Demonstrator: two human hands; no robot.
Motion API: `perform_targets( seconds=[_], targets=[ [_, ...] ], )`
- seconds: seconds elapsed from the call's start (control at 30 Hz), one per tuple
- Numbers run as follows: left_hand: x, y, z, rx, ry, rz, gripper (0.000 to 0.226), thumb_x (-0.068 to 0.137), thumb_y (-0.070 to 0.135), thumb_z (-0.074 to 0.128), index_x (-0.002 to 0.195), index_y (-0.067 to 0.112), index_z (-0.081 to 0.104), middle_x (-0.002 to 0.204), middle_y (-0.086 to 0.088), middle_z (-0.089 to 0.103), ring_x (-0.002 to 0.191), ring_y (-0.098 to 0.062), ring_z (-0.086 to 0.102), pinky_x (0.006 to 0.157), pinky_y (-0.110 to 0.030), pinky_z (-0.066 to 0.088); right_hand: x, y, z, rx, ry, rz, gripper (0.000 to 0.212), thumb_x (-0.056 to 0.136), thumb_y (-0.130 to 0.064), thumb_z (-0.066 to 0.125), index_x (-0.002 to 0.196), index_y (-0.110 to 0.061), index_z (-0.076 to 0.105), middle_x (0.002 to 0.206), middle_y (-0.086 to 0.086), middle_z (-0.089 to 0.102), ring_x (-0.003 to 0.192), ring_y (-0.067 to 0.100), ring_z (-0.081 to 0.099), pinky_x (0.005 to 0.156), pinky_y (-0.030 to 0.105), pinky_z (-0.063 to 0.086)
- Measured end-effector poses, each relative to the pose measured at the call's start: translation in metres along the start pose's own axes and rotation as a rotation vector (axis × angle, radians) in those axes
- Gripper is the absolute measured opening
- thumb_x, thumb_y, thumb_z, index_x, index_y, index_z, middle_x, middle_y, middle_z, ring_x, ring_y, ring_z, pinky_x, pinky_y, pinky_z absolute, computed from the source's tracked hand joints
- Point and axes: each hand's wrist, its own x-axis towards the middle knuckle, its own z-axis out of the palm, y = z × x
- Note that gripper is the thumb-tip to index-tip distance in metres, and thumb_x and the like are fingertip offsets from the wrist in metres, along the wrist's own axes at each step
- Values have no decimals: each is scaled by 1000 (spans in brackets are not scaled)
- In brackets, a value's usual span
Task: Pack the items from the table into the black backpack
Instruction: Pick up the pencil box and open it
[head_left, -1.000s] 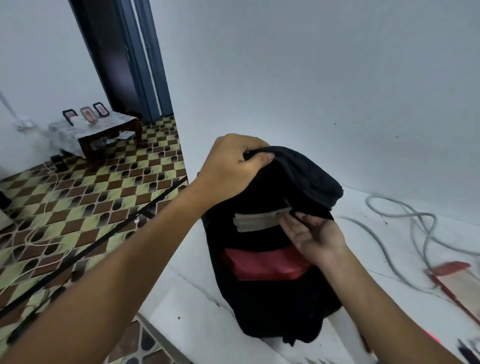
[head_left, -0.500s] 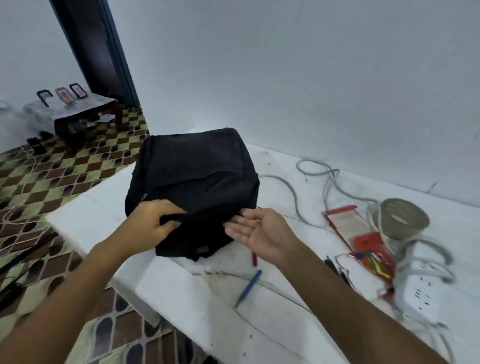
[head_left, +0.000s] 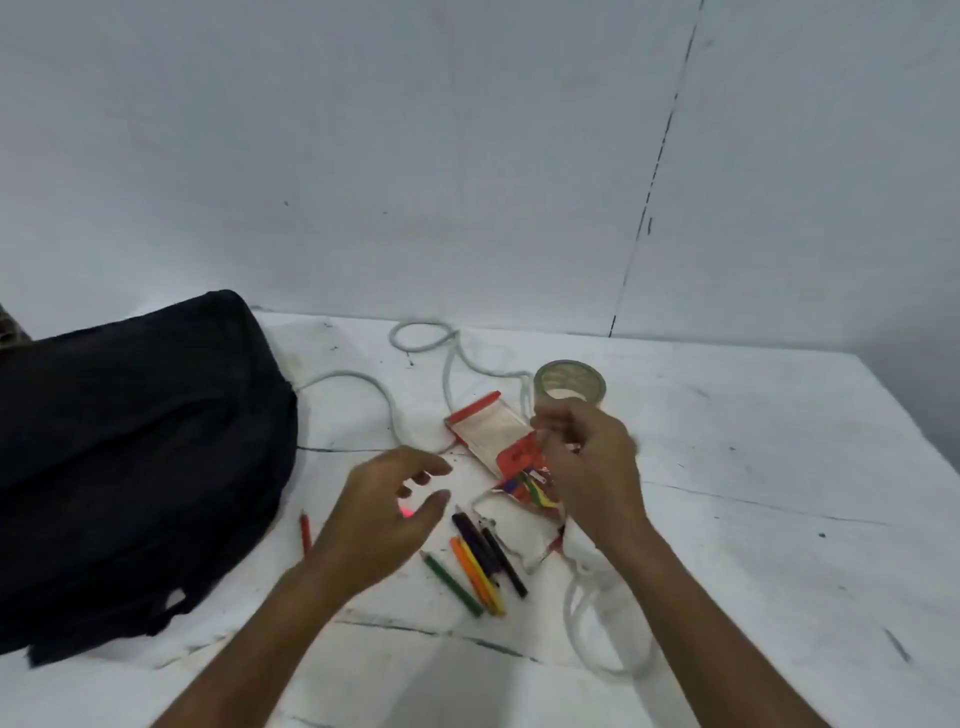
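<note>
hands over pencils — left open, right curled

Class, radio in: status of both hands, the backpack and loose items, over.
Left hand open above coloured pencils. Right hand at red pencil box, grip unclear. Black fabric backpack lying left. White cable loops nearby.

Black backpack lay at table's left. Left hand hovered open over loose coloured pencils. Right hand curled at red pencil box; grip unclear.
</note>
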Motion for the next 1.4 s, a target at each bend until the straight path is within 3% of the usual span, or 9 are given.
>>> perform_targets(
  seconds=[0.1, 0.17, 0.3, 0.37, 0.63, 0.8, 1.0, 1.17, 1.4],
  targets=[
    [17, 24, 60, -195, -255, -58, 20, 80, 23, 71, 94, 36, 64, 94, 18, 67, 86, -2, 61, 68, -18, 50, 5, 26, -42, -309, 239, 21, 32, 84, -10, 62, 114, -17, 61, 113, 1, 61, 107, 20, 56, 81, 21, 40],
    [19, 37, 92, -264, -309, -51, 25, 83, 19, 70, 102, 34, 62, 93, 18, 64, 88, 3, 59, 72, -12, 45, 3, 46, -54, -411, 163, 182, 57, 81, -31, 69, 132, -20, 47, 130, 6, 50, 119, 25, 49, 89, 30, 40],
    [16, 45, 119, -342, -244, -22, 29, 83, 14, 66, 104, 34, 61, 88, 10, 67, 85, -5, 62, 75, -20, 52, -6, 63, -41, -305, 30, 372, 84, 58, -71, 68, 129, -38, 40, 113, 1, 60, 96, 18, 63, 81, 42, 55],
    [17, 40, 118, -359, -248, -29, 23, 84, 15, 61, 103, 27, 67, 87, 8, 70, 84, -7, 64, 74, -29, 55, -3, 65, -36, -254, 34, 398, 79, 57, -67, 70, 124, -36, 42, 107, 3, 58, 89, 17, 62, 76, 39, 54],
    [20, 36, 97, -488, -454, -70, 51, 85, -8, 55, 119, 31, 59, 101, 28, 68, 102, 5, 62, 80, -11, 47, 7, 61, -30, -225, 64, 392, 62, 71, -24, 73, 126, -25, 44, 107, 4, 41, 77, 7, 49, 68, 29, 44],
    [22, 36, 99, -488, -453, -69, 49, 87, -3, 57, 117, 35, 59, 108, 26, 65, 105, 7, 59, 84, -11, 47, 10, 60, -38, -180, 64, 368, 67, 62, -28, 75, 125, -23, 51, 117, 9, 49, 77, 2, 50, 54, 14, 34],
    [31, 23, 100, -336, -387, -71, 34, 87, 10, 63, 120, 18, 66, 113, 12, 66, 103, 4, 60, 84, -13, 49, 14, 57, -73, -363, -69, 365, 60, 70, -33, 69, 127, -22, 52, 123, 7, 56, 90, 20, 55, 65, 26, 41],
    [46, 17, 88, -242, -310, -13, 26, 87, 5, 61, 110, 12, 70, 100, 11, 69, 92, 5, 62, 79, -7, 47, 38, 32, -91, -740, -432, 390, 59, 77, -35, 71, 131, -23, 51, 137, 4, 50, 114, 21, 51, 94, 32, 41],
    [58, 9, 70, -158, -269, -17, 29, 87, 8, 61, 114, 15, 69, 104, 6, 70, 95, 1, 62, 80, -13, 51, 101, 25, -27, -814, -285, -21, 17, 84, -17, 54, 96, -19, 67, 99, -4, 62, 98, 24, 59, 84, 32, 44]
  ],
)
